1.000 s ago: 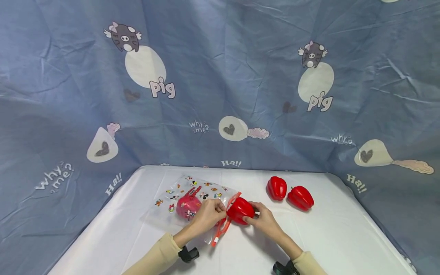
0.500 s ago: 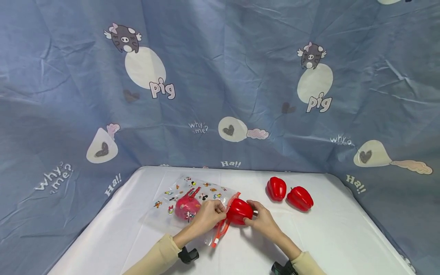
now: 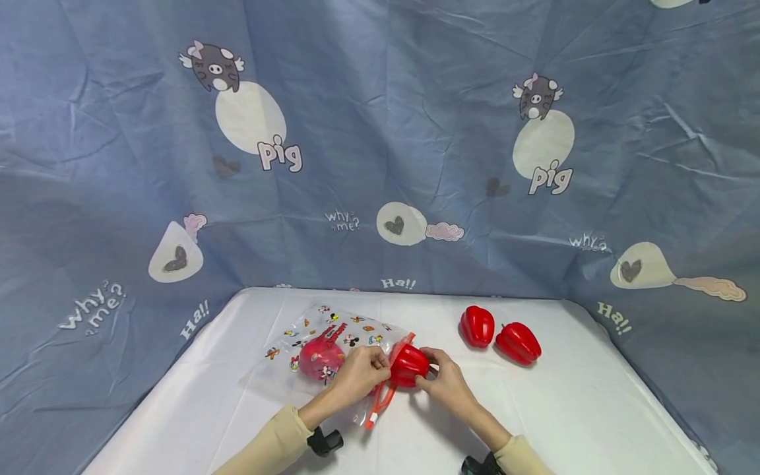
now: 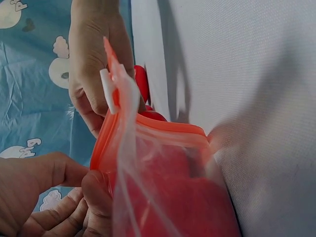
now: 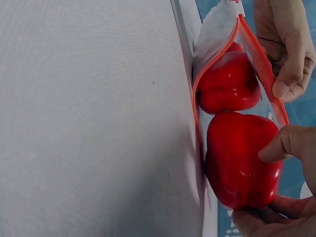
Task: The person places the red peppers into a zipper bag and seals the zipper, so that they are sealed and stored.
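Observation:
A clear zip bag (image 3: 285, 369) with cartoon prints and a red-orange zip edge lies on the table, its mouth towards the right. My left hand (image 3: 359, 371) pinches one side of that mouth between thumb and finger and lifts it. In my right hand (image 3: 446, 382) is a red bell pepper (image 5: 242, 160), held by thumb and fingers and partly inside the mouth. Another red bell pepper (image 5: 229, 81) sits deeper in the bag, as the right wrist view shows. A reddish pepper shape (image 3: 320, 359) shows through the plastic farther in.
Two loose red bell peppers, one upright (image 3: 477, 326) and one on its side (image 3: 518, 344), lie at the back right of the white table (image 3: 570, 409). Behind it hangs a blue printed cloth (image 3: 332, 132).
My right hand has moved left, taking the bell pepper farther into the bag's mouth. The pepper inside has shifted slightly left. My left hand stays on the bag's edge.

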Demonstrator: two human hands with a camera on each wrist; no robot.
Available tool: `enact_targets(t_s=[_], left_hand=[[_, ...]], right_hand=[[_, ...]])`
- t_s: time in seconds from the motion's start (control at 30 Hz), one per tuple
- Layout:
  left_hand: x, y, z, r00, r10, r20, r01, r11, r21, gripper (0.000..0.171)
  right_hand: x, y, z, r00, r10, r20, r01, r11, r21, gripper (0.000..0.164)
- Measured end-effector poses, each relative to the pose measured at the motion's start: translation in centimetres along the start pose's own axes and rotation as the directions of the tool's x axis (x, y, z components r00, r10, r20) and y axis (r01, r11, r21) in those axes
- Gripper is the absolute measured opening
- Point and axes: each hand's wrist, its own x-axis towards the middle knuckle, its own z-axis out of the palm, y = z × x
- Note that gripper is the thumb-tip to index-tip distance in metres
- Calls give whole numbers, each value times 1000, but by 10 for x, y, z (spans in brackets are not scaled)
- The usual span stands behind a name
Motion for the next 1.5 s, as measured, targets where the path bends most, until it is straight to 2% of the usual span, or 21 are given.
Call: enact_targets(t_s=[0.2,0.43,0.9,1.13,1.5], left_hand=[[0,-1,0,1000,6,7,-6,1000,10,7],[0,-1,0,1000,12,15,-12,1000,10,8],[1,-1,1,1000,9,17,-9,1000,3,8],[1,-1,0,999,-5,32,5,1000,-14,8],[0,-1,1,999,8,31,-7,1000,-14,8]], right_hand=[[-1,2,5,1000,1,6,-1,1000,15,51],[1,2,10,999,-53,-7,53,996,74,52],[5,4,16,999,-41,-18,41,999,15,46],[7,5,20,999,-34,-9,34,996,88,45],[13,4,27,999,-27,-29,30,993,115,47]])
